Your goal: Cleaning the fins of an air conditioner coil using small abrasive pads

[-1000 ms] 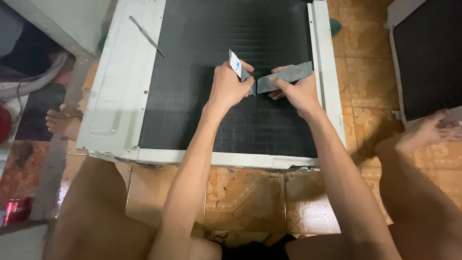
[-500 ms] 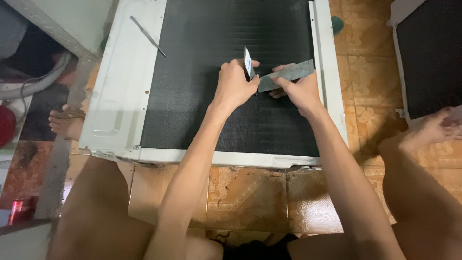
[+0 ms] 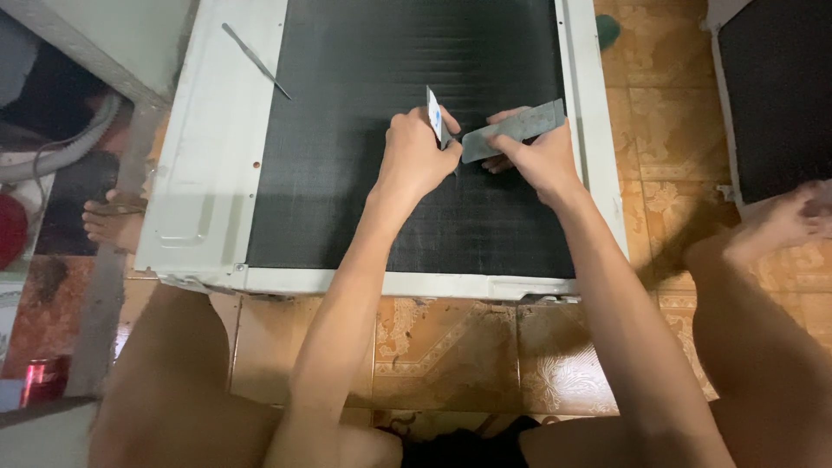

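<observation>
Person sits on the tiled floor [image 3: 451, 347] with legs spread to either side of a white-framed unit [image 3: 208, 173] lying flat, its dark finned panel [image 3: 347, 130] facing up — laid down this way so both hands can work on it from above. Left hand [image 3: 414, 160] is curled shut, pinching a small thin card [image 3: 434, 115] between thumb and fingers, card stood on edge with its lower edge down at the fins, likely so the edge can slip between them. Right hand [image 3: 539, 160] pinches a flat grey metal strip [image 3: 513, 130] — thumb on top, other fingers tucked below against the panel; strip lies nearly level, tilted slightly up to the right, its left end just beside the card. Looks held low and flat as a guide or straight edge next to the card, though whether it touches the fins can't be told. Both hands sit close together on the upper right part of the panel, wrists apparently resting on the fins for steadiness. A thin metal tool [image 3: 254, 59] lies apart on the white frame at upper left, within reach but unused. A second dark panel [image 3: 780, 95] sits at the right edge on the floor. Red can [image 3: 39, 381] stands at lower left. Another person's bare foot [image 3: 108, 221] shows just left of the unit.
</observation>
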